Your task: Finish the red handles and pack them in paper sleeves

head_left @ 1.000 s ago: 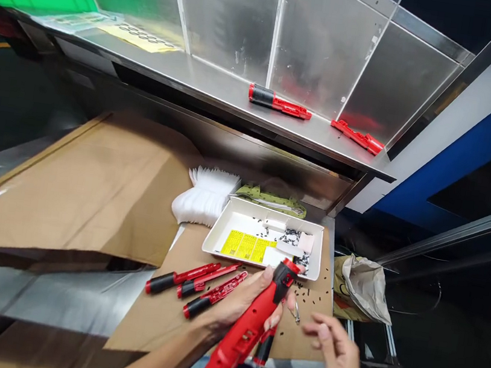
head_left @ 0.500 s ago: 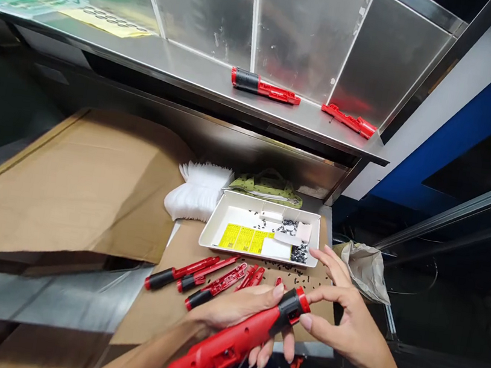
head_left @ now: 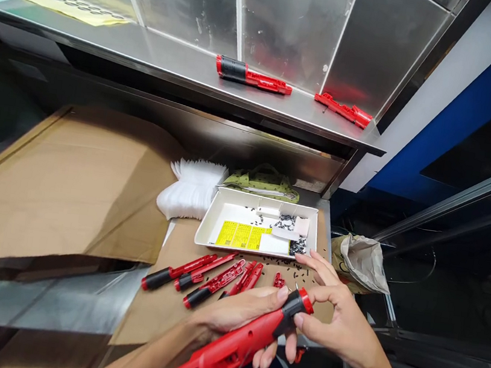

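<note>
My left hand [head_left: 234, 315] is shut around the body of a red plastic hand tool [head_left: 234, 350], which lies slanted across my lap. My right hand [head_left: 337, 312] pinches the tool's black collar and red tip [head_left: 298, 306] between thumb and fingers. Just beyond my hands, red-and-black tool casings [head_left: 213, 283] lie side by side on a brown cardboard sheet [head_left: 154, 311]. Small black screws [head_left: 301, 271] are scattered near my right fingers. A white tray [head_left: 262, 197] holds more of them and a yellow label sheet [head_left: 242, 235].
A steel shelf [head_left: 154, 52] above carries two red tool parts [head_left: 252, 78]. White fluffy material [head_left: 192, 192], a green pouch [head_left: 261, 183] and a crumpled paper bag [head_left: 362, 264] surround the tray. A large cardboard sheet [head_left: 62, 189] lies to the left.
The tool has swung from steeply upright to a lower slant. My right hand has moved from beside it onto its tip, and my view has shifted, showing more red parts on the cardboard.
</note>
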Action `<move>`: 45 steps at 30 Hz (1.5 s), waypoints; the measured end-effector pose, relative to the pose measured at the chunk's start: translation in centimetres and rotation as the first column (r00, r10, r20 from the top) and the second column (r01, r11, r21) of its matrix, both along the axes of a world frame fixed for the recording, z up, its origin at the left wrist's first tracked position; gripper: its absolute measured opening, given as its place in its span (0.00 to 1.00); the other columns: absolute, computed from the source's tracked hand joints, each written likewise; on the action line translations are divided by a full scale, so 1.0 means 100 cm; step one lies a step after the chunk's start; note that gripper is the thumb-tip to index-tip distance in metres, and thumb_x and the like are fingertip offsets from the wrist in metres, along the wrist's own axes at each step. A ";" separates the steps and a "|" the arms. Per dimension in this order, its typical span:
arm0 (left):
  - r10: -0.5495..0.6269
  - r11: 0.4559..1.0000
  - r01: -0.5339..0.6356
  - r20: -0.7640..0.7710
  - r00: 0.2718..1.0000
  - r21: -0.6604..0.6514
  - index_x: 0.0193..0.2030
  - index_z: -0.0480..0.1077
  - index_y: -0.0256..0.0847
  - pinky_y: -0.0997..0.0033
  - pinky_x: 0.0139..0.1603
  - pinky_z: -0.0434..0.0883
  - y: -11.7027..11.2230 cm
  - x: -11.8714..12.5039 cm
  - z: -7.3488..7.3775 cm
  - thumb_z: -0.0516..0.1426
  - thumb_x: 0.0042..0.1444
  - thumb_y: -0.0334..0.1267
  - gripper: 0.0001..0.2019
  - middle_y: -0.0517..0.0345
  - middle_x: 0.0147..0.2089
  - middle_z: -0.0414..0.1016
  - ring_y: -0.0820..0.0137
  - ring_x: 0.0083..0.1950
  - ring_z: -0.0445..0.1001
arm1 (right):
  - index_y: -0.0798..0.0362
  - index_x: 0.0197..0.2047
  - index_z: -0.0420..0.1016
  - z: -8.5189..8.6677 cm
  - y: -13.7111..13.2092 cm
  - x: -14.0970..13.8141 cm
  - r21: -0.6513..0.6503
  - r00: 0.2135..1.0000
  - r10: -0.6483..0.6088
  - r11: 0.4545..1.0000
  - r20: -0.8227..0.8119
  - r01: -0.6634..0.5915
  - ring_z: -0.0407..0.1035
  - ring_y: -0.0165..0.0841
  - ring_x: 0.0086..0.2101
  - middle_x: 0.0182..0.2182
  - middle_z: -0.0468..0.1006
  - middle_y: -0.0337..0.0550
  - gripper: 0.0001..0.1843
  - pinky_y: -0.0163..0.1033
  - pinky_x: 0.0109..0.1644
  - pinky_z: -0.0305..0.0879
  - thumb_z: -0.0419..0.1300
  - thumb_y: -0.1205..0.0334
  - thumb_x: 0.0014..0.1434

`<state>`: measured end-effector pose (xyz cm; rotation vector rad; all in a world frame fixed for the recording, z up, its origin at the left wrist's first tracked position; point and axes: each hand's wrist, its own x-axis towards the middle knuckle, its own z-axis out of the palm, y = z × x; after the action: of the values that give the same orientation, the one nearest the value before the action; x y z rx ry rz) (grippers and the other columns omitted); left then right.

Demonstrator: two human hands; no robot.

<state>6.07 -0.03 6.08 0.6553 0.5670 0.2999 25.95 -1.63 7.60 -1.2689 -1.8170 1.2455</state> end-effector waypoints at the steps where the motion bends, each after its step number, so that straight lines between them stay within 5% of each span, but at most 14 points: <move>1: 0.011 1.000 -0.011 0.009 1.000 -0.007 0.33 0.72 0.40 0.78 0.20 0.66 0.000 0.000 0.000 0.55 0.62 0.50 0.16 0.55 0.28 0.80 0.74 0.20 0.73 | 0.48 0.33 0.83 0.000 0.000 0.000 -0.009 1.000 0.000 1.000 -0.002 0.000 0.42 0.46 0.70 0.66 0.64 0.43 0.04 0.61 0.72 0.37 0.67 0.59 0.55; 12: 0.020 1.000 -0.019 0.055 0.998 -0.023 0.35 0.68 0.40 0.81 0.20 0.66 -0.003 0.000 -0.007 0.53 0.64 0.49 0.15 0.56 0.28 0.79 0.76 0.19 0.72 | 0.49 0.28 0.79 0.006 -0.002 -0.002 0.032 0.999 -0.006 0.999 -0.033 0.007 0.49 0.45 0.68 0.62 0.69 0.45 0.06 0.58 0.71 0.44 0.65 0.59 0.55; 31: 0.076 0.997 -0.075 -0.017 0.997 0.016 0.40 0.72 0.43 0.80 0.23 0.68 -0.010 0.002 0.003 0.57 0.59 0.54 0.16 0.61 0.28 0.77 0.76 0.21 0.72 | 0.50 0.27 0.72 0.019 -0.008 -0.010 0.134 0.992 -0.071 0.989 0.106 0.057 0.57 0.40 0.63 0.57 0.71 0.43 0.05 0.42 0.67 0.54 0.60 0.70 0.50; 39: 0.127 0.986 -0.122 -0.038 0.991 0.114 0.41 0.67 0.41 0.80 0.25 0.69 -0.013 0.005 0.006 0.57 0.59 0.56 0.18 0.60 0.31 0.76 0.76 0.23 0.74 | 0.50 0.27 0.73 0.015 -0.011 -0.013 0.226 0.968 -0.163 0.967 0.189 0.118 0.55 0.42 0.65 0.58 0.72 0.45 0.07 0.47 0.67 0.55 0.57 0.71 0.50; 45: 0.053 0.998 -0.055 0.046 0.998 0.026 0.41 0.65 0.40 0.83 0.23 0.67 -0.008 0.005 -0.003 0.56 0.59 0.58 0.20 0.63 0.28 0.76 0.79 0.21 0.71 | 0.49 0.30 0.71 0.018 -0.015 -0.011 0.161 0.955 -0.127 0.983 0.267 0.086 0.50 0.44 0.68 0.63 0.68 0.44 0.04 0.53 0.69 0.51 0.58 0.67 0.54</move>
<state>6.52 -0.82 5.77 0.6588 0.5390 0.3725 24.89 -3.15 9.35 -1.4942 -1.9627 0.8913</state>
